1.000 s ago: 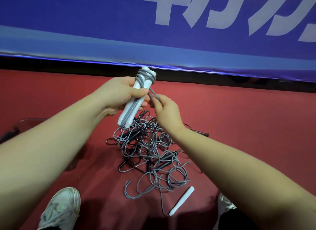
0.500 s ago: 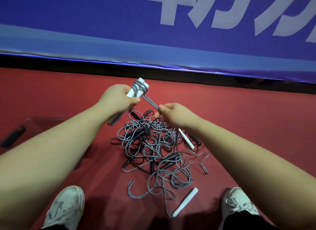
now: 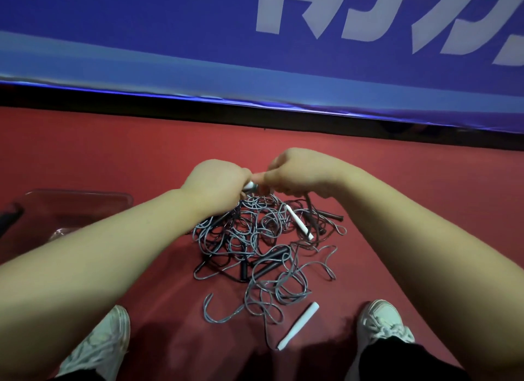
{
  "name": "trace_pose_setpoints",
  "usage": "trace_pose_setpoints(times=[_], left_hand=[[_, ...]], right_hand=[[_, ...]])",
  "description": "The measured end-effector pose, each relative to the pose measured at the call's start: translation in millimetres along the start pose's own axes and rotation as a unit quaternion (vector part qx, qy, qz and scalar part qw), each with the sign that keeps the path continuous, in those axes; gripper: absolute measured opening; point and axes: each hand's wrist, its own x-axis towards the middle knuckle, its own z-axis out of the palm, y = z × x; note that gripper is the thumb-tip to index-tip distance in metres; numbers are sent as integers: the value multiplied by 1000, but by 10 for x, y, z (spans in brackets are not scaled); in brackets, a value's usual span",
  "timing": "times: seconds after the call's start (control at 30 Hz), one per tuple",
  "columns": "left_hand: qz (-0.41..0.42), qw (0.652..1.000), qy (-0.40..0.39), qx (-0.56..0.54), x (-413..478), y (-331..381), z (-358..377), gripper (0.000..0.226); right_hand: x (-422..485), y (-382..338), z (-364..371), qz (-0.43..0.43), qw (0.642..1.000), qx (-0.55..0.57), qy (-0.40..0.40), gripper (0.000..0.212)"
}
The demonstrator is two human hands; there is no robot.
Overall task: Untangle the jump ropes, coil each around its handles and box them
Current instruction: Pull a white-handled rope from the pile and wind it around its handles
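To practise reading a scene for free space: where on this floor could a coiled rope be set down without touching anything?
Bare floor lies between the rope pile and the banner, and right of the pile. Crowded: the pile itself, the strip between the shoes where a white handle lies, and the clear box at left.

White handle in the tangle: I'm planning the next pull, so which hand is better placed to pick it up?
Right, probably. The right hand hovers just beyond the white handle, pinching only rope; the left hand grips the wound handles and sits farther off.
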Motion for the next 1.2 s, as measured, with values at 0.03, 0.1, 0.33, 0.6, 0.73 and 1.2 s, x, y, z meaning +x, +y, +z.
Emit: trace_pose_setpoints(times=[0.03,0.1,0.33,0.6,0.73,1.2], left_hand=[[21,1000,-15,4,-4,31,-9,20],[60,997,-40,6,-26,95,-20,19],[187,977,-98,-37,-132,305,-21,16],[246,954,-136,-106,-215,325,14,19],[242,950,-153,-126,-213,343,12,21],[173,952,-33,-251,-243,177,-421,15]], right_hand=[[-11,7,-34,-10,998,-67,4,35],[-31,27,-94,-29,985,-167,3,34],[-33,112,-163,-112,956,-272,-6,25],[-191,387,-275,-147,960,-154,-182,21],[-143,370,-233,-206,947,-211,-129,16],[-36,828,5,-127,968,199,-87,26]])
